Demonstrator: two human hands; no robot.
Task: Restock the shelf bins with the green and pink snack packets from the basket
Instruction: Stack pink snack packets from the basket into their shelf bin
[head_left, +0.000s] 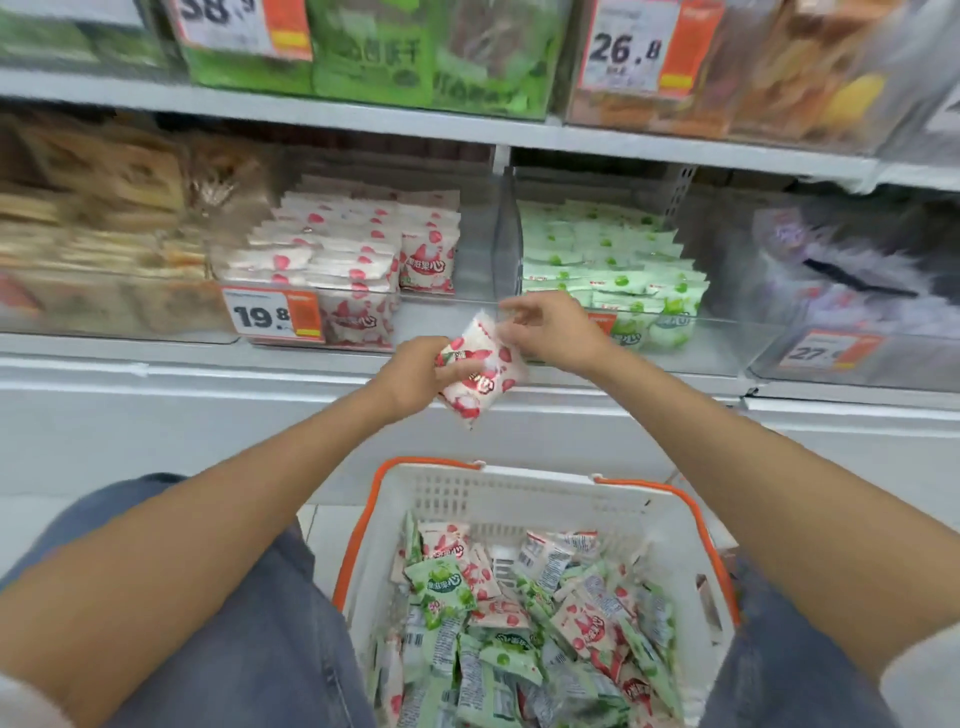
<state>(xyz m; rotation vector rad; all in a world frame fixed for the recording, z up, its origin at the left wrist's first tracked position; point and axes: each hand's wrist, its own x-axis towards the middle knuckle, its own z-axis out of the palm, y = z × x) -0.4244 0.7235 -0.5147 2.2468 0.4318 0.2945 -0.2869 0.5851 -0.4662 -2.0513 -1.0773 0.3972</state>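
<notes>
My left hand (415, 374) grips a pink snack packet (491, 376) in front of the shelf edge. My right hand (550, 327) pinches the same packet at its upper edge. Behind them a clear bin (467, 312) holds stacked pink packets (343, 249), and to its right a second bin (727, 332) holds green packets (613, 260). Between my knees, a white basket (519, 499) with orange handles holds several mixed green and pink packets (519, 623).
Bins of brown snack packs (104, 223) stand at the left and a bin of purple packs (841, 270) at the right. Price tags (272, 314) hang on the bin fronts. An upper shelf (363, 114) carries green and orange boxes.
</notes>
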